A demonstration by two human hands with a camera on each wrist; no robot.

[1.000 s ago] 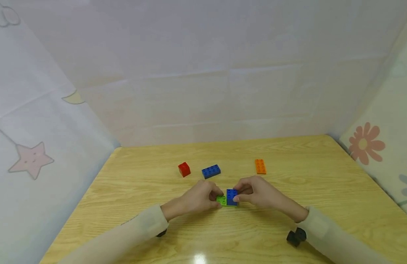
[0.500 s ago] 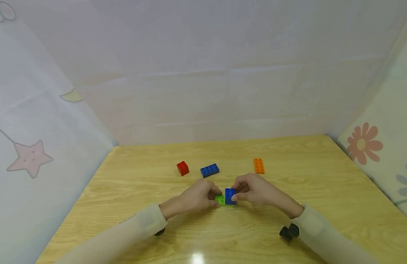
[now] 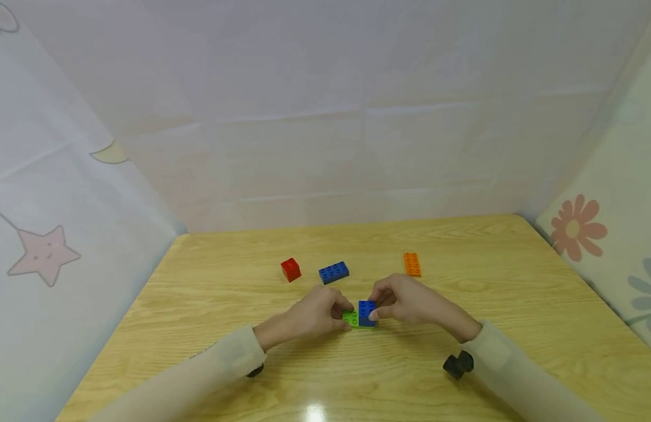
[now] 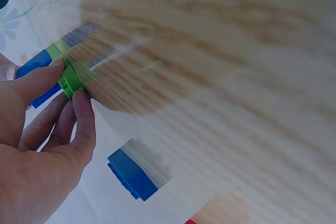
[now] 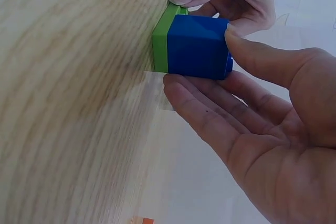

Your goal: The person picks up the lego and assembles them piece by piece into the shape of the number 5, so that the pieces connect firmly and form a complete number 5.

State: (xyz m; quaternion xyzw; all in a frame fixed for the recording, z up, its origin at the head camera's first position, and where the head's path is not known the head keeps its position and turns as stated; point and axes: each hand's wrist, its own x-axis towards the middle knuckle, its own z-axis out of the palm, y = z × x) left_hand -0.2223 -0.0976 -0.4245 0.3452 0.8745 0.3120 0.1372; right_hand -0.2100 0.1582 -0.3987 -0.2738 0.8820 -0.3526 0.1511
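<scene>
A small blue brick [image 3: 366,312] sits on the right end of a flat green plate [image 3: 351,318] lying on the wooden table [image 3: 494,293]. My left hand [image 3: 340,313] pinches the green plate's left end between thumb and fingers [image 4: 79,103]. My right hand [image 3: 381,306] holds the blue brick [image 5: 199,46], thumb [image 5: 252,51] on one side and fingers along the other. In the right wrist view the green plate [image 5: 161,40] lies flush against the blue brick. Part of the plate is hidden by both hands.
Behind the hands lie a red cube [image 3: 290,269], a longer blue brick [image 3: 333,272] and an orange plate [image 3: 412,264]. White patterned fabric walls close the table's left, back and right. The table's front edge is out of view.
Both hands keep their hold on the green plate and blue brick. The right forearm has drifted slightly left; the pieces have hardly moved.
</scene>
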